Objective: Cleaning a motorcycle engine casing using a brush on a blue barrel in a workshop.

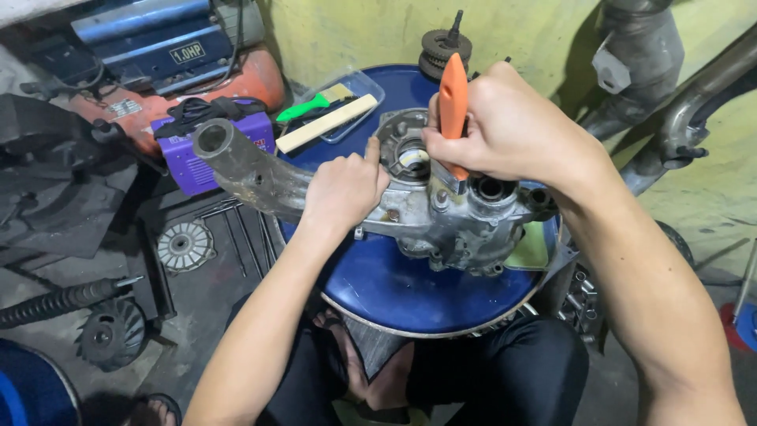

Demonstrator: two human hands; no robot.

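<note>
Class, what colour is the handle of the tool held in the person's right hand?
Orange; the scraper tool's handle, gripped in the right hand, shows best in the head view.
</note>
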